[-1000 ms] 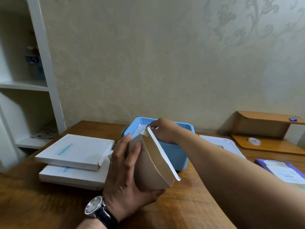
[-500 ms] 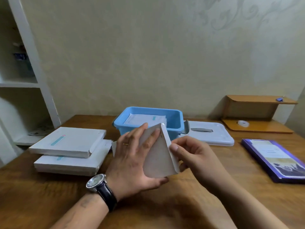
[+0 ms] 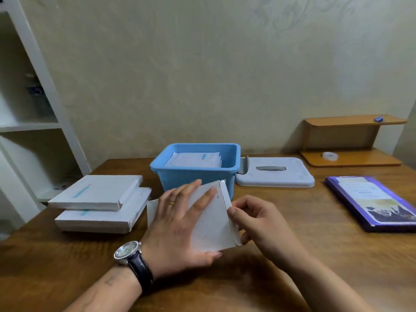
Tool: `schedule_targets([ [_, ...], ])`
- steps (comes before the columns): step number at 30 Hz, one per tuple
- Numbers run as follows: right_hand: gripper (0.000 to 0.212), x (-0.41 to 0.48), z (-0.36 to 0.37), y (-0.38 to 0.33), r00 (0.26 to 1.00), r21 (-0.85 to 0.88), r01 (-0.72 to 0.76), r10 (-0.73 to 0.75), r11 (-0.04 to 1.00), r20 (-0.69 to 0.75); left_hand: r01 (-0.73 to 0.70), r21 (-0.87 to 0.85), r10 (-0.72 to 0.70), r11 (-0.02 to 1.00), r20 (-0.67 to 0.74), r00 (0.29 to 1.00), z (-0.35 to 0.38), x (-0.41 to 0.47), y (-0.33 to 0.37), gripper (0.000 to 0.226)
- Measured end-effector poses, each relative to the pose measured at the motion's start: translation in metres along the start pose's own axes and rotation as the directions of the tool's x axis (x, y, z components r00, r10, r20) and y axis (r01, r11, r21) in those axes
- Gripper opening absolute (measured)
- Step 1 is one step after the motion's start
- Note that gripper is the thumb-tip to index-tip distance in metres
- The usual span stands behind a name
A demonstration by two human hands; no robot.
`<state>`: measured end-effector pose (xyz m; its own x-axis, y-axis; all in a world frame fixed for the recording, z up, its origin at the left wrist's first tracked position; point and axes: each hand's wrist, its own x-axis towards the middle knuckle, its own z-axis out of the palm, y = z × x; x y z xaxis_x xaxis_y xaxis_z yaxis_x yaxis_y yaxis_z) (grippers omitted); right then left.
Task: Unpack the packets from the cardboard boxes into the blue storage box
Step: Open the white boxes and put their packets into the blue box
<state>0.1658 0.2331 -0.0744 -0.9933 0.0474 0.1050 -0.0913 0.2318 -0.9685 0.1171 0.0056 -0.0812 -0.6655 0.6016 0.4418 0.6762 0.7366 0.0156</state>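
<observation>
Blue storage box (image 3: 177, 174) — white packets (image 3: 193, 159) (teal stripe) — brown table (image 3: 292, 221).

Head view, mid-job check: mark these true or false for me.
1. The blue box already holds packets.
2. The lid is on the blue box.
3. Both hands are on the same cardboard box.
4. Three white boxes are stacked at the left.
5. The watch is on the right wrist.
1. True: white packets lie inside the blue box.
2. False: the lid lies on the table to the box's right.
3. True: the left hand and the right hand both hold the cardboard box.
4. False: two white boxes are stacked there.
5. False: the watch is on the left wrist.
</observation>
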Motion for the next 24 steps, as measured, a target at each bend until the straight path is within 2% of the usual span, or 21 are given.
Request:
schedule_targets([
  [4,0.014,-0.002,0.005,0.003,0.999,-0.025,-0.031,0.03,0.999,-0.011,0.018,0.016,-0.019,1.0,0.038,0.999,-0.001,-0.007,0.003,0.126],
  [8,0.004,-0.006,0.012,0.005,0.998,0.067,-0.004,0.008,0.998,-0.06,0.03,0.018,-0.031,0.999,0.039,0.999,-0.001,-0.012,0.003,0.125],
  [13,0.016,-0.007,0.025,0.005,0.982,-0.049,0.13,-0.136,0.99,-0.131,0.096,-0.021,-0.095,0.995,0.025,0.995,-0.002,-0.016,0.002,0.125],
  [16,0.016,-0.012,0.032,0.003,0.97,-0.052,0.192,-0.197,0.98,-0.143,0.11,-0.015,-0.11,0.994,0.039,0.993,-0.006,-0.016,-0.001,0.123],
  [18,0.02,-0.019,0.039,0.001,0.955,-0.184,0.247,-0.271,0.951,-0.119,0.124,-0.027,-0.123,0.992,0.025,0.992,-0.009,-0.016,-0.003,0.121],
  [20,0.037,-0.024,0.048,-0.003,0.946,-0.356,0.285,-0.322,0.89,-0.048,0.144,-0.04,-0.143,0.989,0.023,0.989,-0.015,-0.019,-0.006,0.12],
  [21,0.046,-0.025,0.053,-0.004,0.945,-0.384,0.296,-0.326,0.875,-0.014,0.153,-0.041,-0.152,0.987,0.028,0.988,-0.019,-0.022,-0.009,0.12],
  [22,0.049,-0.024,0.058,-0.008,0.949,-0.355,0.296,-0.316,0.887,0.004,0.159,-0.04,-0.158,0.986,0.034,0.987,-0.025,-0.025,-0.014,0.12],
  [24,0.053,-0.018,0.065,-0.015,0.963,-0.19,0.263,-0.269,0.946,-0.005,0.162,-0.041,-0.16,0.986,0.05,0.986,-0.046,-0.029,-0.026,0.12],
])
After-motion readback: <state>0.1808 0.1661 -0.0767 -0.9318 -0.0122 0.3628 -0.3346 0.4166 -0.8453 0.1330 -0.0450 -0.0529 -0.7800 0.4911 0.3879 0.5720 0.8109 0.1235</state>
